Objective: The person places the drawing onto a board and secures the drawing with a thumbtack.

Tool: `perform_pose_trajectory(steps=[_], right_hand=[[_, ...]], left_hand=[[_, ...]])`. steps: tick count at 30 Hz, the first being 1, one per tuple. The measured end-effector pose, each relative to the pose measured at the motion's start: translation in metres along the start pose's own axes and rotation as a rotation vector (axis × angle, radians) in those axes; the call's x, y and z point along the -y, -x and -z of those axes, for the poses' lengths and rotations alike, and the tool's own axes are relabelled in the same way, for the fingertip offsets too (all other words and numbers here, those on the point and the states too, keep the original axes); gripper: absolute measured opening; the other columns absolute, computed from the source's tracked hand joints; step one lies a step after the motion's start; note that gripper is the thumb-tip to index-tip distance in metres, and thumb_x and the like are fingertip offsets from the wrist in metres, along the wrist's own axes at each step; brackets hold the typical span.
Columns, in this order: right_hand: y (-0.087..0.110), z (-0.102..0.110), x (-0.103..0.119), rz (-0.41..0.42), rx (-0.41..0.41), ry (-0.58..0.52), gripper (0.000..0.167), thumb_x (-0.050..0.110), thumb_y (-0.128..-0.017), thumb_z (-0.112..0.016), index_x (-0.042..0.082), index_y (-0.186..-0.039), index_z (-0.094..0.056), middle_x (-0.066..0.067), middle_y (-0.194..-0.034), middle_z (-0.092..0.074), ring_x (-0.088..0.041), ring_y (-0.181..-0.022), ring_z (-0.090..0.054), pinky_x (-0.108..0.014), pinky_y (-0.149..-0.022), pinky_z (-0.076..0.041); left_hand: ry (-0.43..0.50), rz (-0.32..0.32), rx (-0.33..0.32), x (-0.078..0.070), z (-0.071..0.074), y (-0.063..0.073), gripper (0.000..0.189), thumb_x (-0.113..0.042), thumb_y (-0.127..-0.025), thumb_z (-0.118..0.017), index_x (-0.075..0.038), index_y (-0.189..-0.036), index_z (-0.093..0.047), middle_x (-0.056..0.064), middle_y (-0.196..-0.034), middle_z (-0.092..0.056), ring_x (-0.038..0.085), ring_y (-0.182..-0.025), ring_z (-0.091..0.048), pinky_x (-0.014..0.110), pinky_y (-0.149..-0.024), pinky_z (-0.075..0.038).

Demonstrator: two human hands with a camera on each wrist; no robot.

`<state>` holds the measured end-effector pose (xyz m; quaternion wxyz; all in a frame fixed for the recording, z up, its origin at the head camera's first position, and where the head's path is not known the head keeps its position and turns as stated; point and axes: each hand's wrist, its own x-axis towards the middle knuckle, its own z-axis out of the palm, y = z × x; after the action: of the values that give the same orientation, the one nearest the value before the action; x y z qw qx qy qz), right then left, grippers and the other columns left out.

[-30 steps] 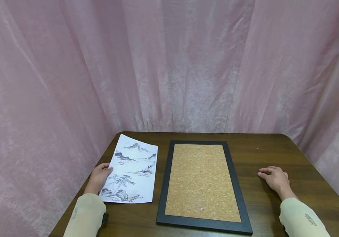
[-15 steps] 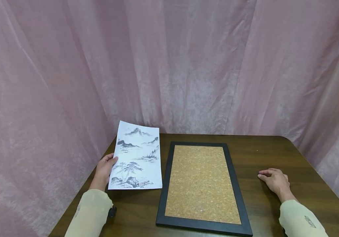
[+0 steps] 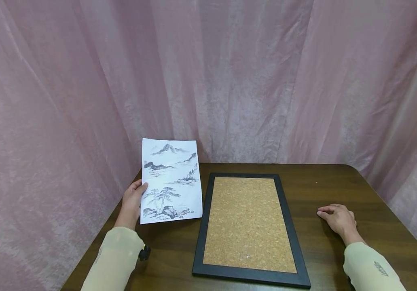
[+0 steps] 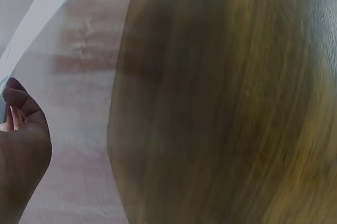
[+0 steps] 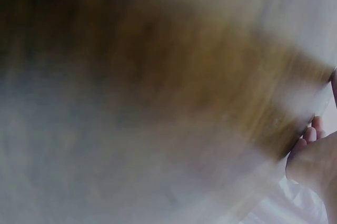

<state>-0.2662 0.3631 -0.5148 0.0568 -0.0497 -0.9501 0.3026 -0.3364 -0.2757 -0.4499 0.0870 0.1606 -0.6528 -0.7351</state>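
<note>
A white sheet of paper [image 3: 172, 180] printed with an ink landscape of mountains and pines is held up by my left hand [image 3: 131, 202]. Thumb and fingers pinch its left edge, and the sheet stands tilted toward me above the table's left side. Between the paper and my right hand [image 3: 339, 221] lies a black-framed cork board [image 3: 250, 226]. My right hand rests low on the right of the table, thumb and index finger pinching a tiny dark purple thing [image 3: 318, 210], mostly hidden by the fingertips. In the right wrist view only part of that hand [image 5: 310, 163] shows.
The brown wooden table [image 3: 321, 258] has rounded far corners. Pink curtains [image 3: 244, 89] hang close behind it and along both sides. A tiny light speck [image 3: 316, 182] lies on the wood beyond my right hand.
My left hand has raised the paper and moved it slightly right and away, tipping it more upright; its lower right corner now comes close to the board's frame. My right hand stays in place.
</note>
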Motion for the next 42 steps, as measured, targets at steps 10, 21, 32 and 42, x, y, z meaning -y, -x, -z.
perform_pose_trajectory(steps=[10, 21, 32, 42], right_hand=[[0.002, 0.001, 0.002, -0.025, -0.003, 0.001, 0.032, 0.027, -0.099, -0.060, 0.000, -0.113, -0.070, -0.034, -0.132, -0.046, -0.056, -0.122, -0.029, -0.068, -0.084, -0.028], [0.001, 0.000, 0.003, -0.043, 0.013, -0.006, 0.033, 0.029, -0.100, -0.059, 0.001, -0.113, -0.070, -0.034, -0.133, -0.043, -0.057, -0.124, -0.026, -0.069, -0.088, -0.025], [-0.001, 0.002, 0.002, -0.077, 0.049, -0.028, 0.037, 0.033, -0.100, -0.059, 0.001, -0.116, -0.069, -0.035, -0.138, -0.037, -0.062, -0.123, -0.021, -0.071, -0.091, -0.021], [0.000, 0.000, 0.005, -0.062, 0.047, -0.034, 0.035, 0.030, -0.101, -0.058, 0.000, -0.116, -0.069, -0.034, -0.136, -0.038, -0.061, -0.124, -0.021, -0.071, -0.090, -0.021]], left_hand=[[0.166, 0.004, 0.084, 0.006, -0.039, 0.011, 0.038, -0.013, -0.102, -0.057, -0.002, -0.137, -0.047, -0.006, -0.092, -0.065, 0.007, -0.080, -0.064, 0.021, -0.072, -0.052], [0.280, -0.027, 0.206, -0.016, -0.084, 0.029, 0.030, -0.010, -0.102, -0.056, -0.004, -0.131, -0.051, -0.001, -0.098, -0.067, 0.010, -0.083, -0.066, 0.023, -0.073, -0.054], [0.300, 0.029, 0.258, 0.001, -0.131, 0.051, 0.028, -0.007, -0.100, -0.059, -0.002, -0.127, -0.055, 0.003, -0.099, -0.066, 0.012, -0.082, -0.067, 0.024, -0.072, -0.054], [0.198, 0.089, 0.372, 0.039, -0.173, 0.087, 0.033, -0.008, -0.100, -0.059, 0.001, -0.131, -0.054, 0.011, -0.105, -0.066, 0.015, -0.084, -0.066, 0.026, -0.072, -0.054]])
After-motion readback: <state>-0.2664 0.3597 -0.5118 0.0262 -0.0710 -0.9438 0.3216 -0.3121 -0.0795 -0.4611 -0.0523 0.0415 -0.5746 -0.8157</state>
